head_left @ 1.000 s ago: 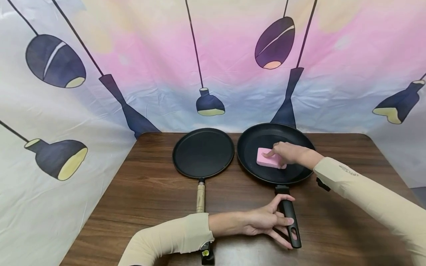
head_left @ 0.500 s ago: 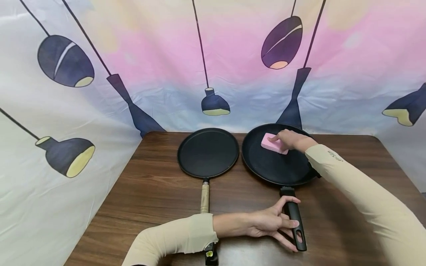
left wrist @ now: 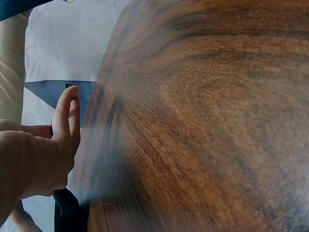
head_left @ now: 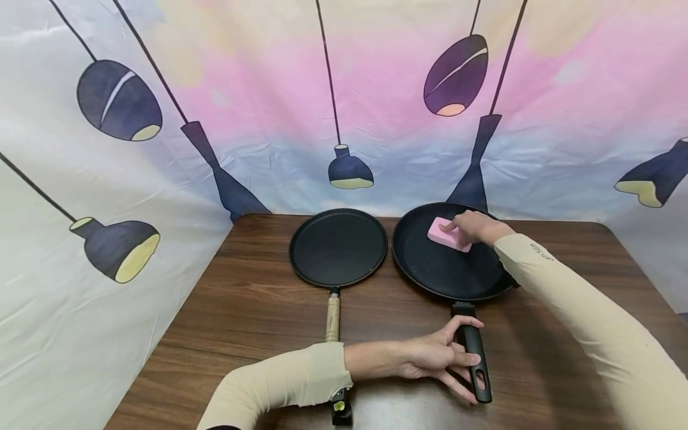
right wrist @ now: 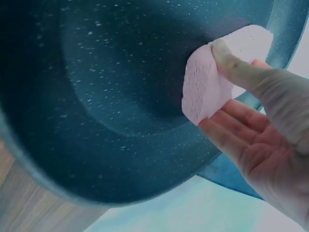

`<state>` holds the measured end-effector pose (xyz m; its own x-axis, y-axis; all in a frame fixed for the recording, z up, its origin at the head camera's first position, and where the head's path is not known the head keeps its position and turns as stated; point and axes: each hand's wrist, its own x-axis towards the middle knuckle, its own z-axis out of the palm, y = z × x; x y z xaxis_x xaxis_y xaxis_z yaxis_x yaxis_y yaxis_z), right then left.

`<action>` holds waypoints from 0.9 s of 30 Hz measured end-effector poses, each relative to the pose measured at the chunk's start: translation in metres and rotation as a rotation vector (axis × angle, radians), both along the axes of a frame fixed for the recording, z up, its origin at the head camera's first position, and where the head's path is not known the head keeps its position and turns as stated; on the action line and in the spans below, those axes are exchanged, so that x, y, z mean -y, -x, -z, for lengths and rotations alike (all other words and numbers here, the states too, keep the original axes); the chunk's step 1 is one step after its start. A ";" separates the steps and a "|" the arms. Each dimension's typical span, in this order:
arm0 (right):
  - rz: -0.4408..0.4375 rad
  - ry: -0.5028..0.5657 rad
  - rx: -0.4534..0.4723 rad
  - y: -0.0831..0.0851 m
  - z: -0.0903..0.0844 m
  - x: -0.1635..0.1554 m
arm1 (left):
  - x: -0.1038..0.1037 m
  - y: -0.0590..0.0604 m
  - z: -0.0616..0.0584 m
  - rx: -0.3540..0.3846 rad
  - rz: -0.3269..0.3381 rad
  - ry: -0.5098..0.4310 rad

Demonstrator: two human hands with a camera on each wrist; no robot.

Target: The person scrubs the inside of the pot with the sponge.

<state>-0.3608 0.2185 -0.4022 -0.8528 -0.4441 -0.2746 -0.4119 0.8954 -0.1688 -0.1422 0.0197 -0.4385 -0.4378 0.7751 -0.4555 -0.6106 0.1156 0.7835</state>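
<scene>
Two black pans sit side by side toward the far edge of the bench [head_left: 258, 310]: a flat griddle pan [head_left: 338, 247] with a wooden handle, and to its right a deeper frying pan [head_left: 448, 263] with a black handle [head_left: 475, 358] that points at the near edge. The right hand [head_left: 475, 227] pinches a pink sponge [head_left: 446, 234] between thumb and fingers and presses it onto the frying pan's floor, close to the far rim; the wrist view shows the sponge [right wrist: 217, 72] lying where the speckled floor curves up into the wall. The left hand [head_left: 435, 358] rests at the black handle with its thumb hooked over the top and its fingers spread loosely against the side, more a bracing touch than a full grip. To scrub well here, the sponge likely wants to stay flat under even pressure and follow the curve of the wall, while the left hand would do better closing firmly round the handle so the pan cannot slide or turn on the smooth wood.
</scene>
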 end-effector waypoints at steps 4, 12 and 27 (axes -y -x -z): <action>-0.035 -0.030 -0.022 -0.008 -0.002 -0.006 | -0.001 0.000 -0.002 -0.007 -0.004 0.003; -0.123 -0.013 -0.034 -0.042 -0.003 -0.013 | -0.001 -0.002 -0.003 -0.023 -0.005 0.010; -0.314 0.064 -0.168 -0.094 0.004 -0.020 | -0.001 -0.003 -0.003 -0.029 0.003 0.005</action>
